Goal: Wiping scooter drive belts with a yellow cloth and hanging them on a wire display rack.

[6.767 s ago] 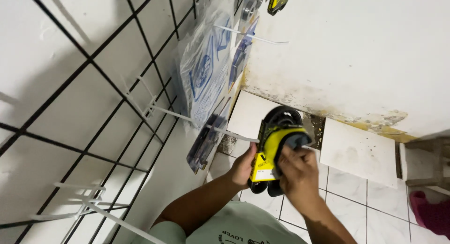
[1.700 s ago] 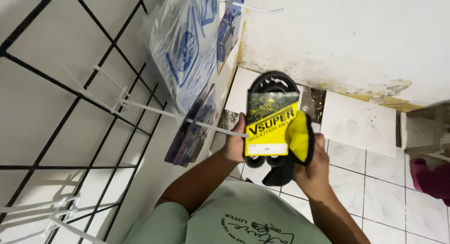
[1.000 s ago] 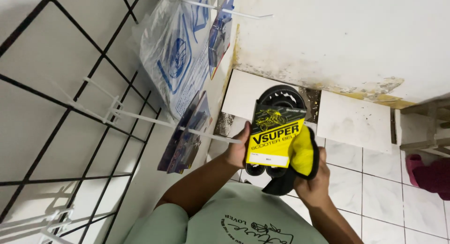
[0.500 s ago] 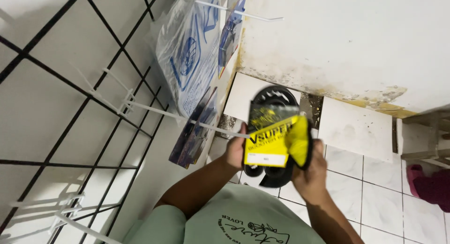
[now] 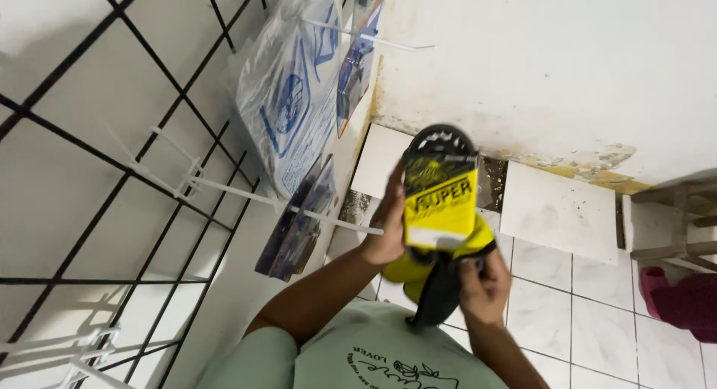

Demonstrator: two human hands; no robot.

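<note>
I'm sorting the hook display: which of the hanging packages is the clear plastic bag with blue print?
The large clear plastic bag with blue print, hanging highest on the white wire hooks. The dark flat carded packs below it are smaller and opaque.

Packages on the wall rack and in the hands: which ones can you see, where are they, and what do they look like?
Belt sleeve: yellow and black card wrapped round a black toothed belt, held by the left hand and right hand.
Plastic bag: clear with blue print, hanging on an upper rack hook.
Dark flat packs: hanging on a lower white hook.
</note>
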